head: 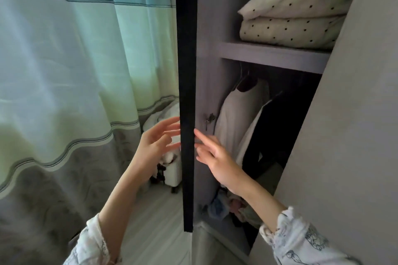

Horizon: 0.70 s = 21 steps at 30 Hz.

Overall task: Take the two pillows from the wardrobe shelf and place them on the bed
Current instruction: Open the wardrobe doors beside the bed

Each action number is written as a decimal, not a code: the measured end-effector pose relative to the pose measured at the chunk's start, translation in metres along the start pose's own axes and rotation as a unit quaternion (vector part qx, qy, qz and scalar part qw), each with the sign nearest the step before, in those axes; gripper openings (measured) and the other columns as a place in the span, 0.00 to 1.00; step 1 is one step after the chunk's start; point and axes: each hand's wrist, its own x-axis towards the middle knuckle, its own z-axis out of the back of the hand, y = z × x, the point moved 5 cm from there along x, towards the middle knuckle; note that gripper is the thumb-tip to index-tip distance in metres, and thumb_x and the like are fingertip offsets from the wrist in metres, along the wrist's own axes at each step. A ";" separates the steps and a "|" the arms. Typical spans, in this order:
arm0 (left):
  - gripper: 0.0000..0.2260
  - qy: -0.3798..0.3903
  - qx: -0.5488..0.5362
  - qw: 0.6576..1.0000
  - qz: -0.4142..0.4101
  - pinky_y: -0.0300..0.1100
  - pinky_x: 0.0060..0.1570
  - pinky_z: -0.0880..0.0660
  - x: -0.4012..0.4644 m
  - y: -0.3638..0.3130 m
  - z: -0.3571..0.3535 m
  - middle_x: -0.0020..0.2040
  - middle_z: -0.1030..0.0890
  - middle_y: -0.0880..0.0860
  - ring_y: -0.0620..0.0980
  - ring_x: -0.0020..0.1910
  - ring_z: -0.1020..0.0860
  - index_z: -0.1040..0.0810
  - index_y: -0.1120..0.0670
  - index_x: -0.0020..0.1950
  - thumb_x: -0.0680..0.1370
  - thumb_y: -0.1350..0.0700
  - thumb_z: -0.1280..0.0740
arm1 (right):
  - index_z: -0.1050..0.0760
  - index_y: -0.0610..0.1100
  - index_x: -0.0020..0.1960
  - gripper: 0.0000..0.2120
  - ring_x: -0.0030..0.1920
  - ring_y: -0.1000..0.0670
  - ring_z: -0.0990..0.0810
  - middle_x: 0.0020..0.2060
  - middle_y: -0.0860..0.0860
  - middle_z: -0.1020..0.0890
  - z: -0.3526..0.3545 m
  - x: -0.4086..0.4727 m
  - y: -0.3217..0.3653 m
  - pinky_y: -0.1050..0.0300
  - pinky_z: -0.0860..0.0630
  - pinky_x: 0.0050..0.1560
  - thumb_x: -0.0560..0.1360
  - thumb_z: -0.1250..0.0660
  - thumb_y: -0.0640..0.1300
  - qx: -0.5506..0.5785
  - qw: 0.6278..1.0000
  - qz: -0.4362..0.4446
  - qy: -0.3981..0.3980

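The two pillows (293,13) lay stacked on the wardrobe shelf (273,55), untouched. Below, the left hand (155,144) and right hand (217,157) flanked the dark door edge (188,97), fingers spread loose, holding nothing. Pulling the lower pillow first would likely tip the upper one off; the half-open right door (355,125) might snag either.

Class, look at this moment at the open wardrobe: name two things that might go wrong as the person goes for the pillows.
1. The two polka-dot pillows are stacked on the upper shelf; pulling the lower one might tip the top one off.
2. Both the left hand and the right hand are open beside the dark door edge, so the door may swing and catch fingers.
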 end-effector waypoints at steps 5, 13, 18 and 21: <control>0.15 -0.074 -0.051 0.995 0.049 0.48 0.58 0.27 0.000 0.004 0.042 0.56 0.18 0.47 0.46 0.59 0.22 0.22 0.48 0.59 0.80 0.57 0.46 | 0.48 0.48 0.76 0.24 0.69 0.57 0.39 0.72 0.49 0.43 -0.050 0.027 0.016 0.63 0.43 0.70 0.81 0.47 0.39 0.003 0.999 -0.020 0.045; 0.19 -0.131 -0.073 0.983 0.103 0.54 0.68 0.42 0.005 0.001 0.080 0.69 0.31 0.45 0.42 0.67 0.34 0.33 0.45 0.65 0.81 0.45 0.58 | 0.49 0.45 0.76 0.23 0.75 0.50 0.44 0.76 0.50 0.43 -0.085 0.065 0.039 0.50 0.45 0.72 0.82 0.51 0.40 0.116 0.985 -0.081 0.096; 0.14 -0.198 0.051 0.977 0.062 0.48 0.62 0.30 -0.003 -0.014 0.088 0.61 0.23 0.52 0.50 0.60 0.24 0.30 0.50 0.64 0.81 0.50 0.46 | 0.45 0.47 0.75 0.21 0.74 0.49 0.40 0.74 0.50 0.38 -0.068 0.076 0.038 0.44 0.43 0.73 0.82 0.51 0.41 0.120 0.988 -0.076 0.067; 0.09 -0.181 0.108 0.977 0.015 0.47 0.58 0.27 0.001 -0.023 0.071 0.53 0.19 0.50 0.49 0.54 0.21 0.25 0.50 0.57 0.80 0.57 0.40 | 0.40 0.46 0.73 0.19 0.72 0.49 0.36 0.72 0.49 0.34 -0.037 0.074 0.031 0.45 0.39 0.71 0.82 0.49 0.41 0.110 0.991 -0.077 0.021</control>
